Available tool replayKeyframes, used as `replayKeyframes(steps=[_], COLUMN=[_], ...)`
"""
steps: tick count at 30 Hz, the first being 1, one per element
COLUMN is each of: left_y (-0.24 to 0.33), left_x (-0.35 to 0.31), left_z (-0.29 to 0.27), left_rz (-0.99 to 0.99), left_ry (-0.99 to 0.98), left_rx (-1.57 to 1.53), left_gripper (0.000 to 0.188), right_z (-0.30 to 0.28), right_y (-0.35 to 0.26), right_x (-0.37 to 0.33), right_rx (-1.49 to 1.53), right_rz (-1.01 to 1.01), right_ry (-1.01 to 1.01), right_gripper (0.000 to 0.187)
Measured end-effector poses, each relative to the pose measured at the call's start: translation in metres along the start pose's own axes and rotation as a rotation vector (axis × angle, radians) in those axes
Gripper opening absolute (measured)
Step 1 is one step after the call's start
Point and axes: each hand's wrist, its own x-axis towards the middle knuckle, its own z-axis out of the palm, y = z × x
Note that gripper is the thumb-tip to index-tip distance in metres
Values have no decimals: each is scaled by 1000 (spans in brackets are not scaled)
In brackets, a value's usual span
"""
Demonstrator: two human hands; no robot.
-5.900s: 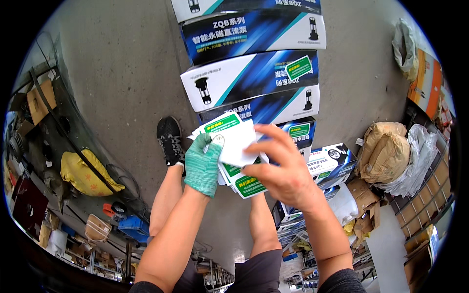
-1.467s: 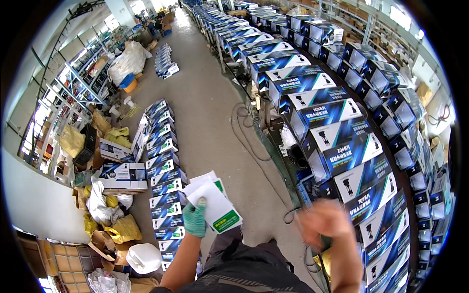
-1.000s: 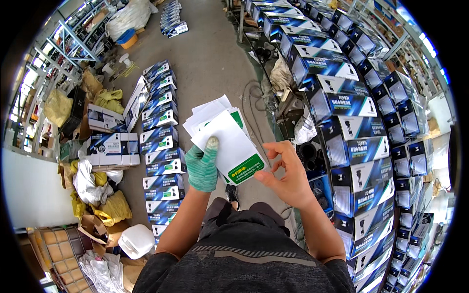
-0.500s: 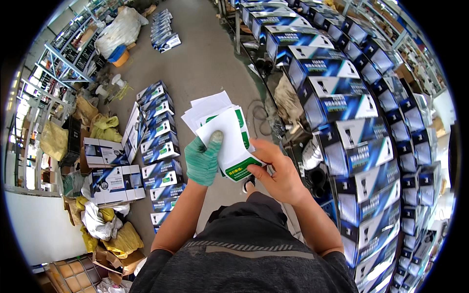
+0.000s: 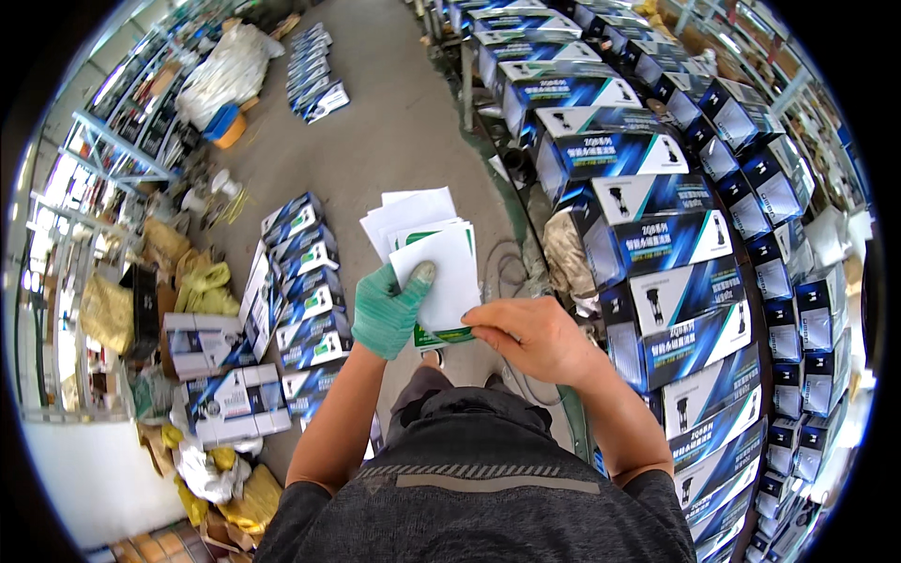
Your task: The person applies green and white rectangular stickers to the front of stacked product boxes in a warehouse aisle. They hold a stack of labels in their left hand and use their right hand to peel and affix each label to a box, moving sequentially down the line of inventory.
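Observation:
A fanned stack of white and green paper cards [image 5: 439, 293] is in front of my body, at the middle of the view. My left hand [image 5: 389, 308], in a mint-green knitted glove, is closed on the stack from the left, its thumb pressed across the top sheet. My bare right hand [image 5: 530, 336] pinches the lower right edge of the cards between thumb and fingertips. Green printed parts show under the white top sheet and along its lower edge. How many cards are in the stack cannot be made out.
Long rows of blue, black and white printed boxes [image 5: 671, 239] stand at my right. Another row of boxes [image 5: 314, 305] is on the floor at my left, beside open cartons [image 5: 235, 403] and yellow sacks [image 5: 208, 289]. Further off lie a large white sack [image 5: 230, 80] and more boxes [image 5: 317, 70].
The floor and boxes have shifted in view as I move along. The top sheet now lies straighter, covering more of the green cards, and my right hand's fingers have closed nearer its lower corner.

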Motion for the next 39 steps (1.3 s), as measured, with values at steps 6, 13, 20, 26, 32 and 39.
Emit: replayKeyframes(steps=[6, 13, 20, 26, 32, 39], left_y=[-35, -33, -20, -8, -1, 12], left_x=[153, 305, 410, 467, 514, 575], left_z=[4, 11, 34, 80, 119, 150], left_rz=[-10, -65, -56, -94, -60, 20], left_ry=[-148, -374, -528, -492, -608, -868], left_rx=[-164, -287, -172, -155, -181, -142], left_gripper=[36, 36, 36, 35, 36, 37], right_z=[-6, -19, -60, -106, -129, -138], right_y=[74, 132, 192, 239, 260, 262], right_x=[80, 180, 238, 256, 262, 288], right_rx=[-99, -141, -164, -241, -158, -151], right_rz=[82, 300, 318, 206, 414, 686], right_ry=[156, 358, 408, 425, 467, 630], right_gripper=[26, 24, 27, 32, 25, 22])
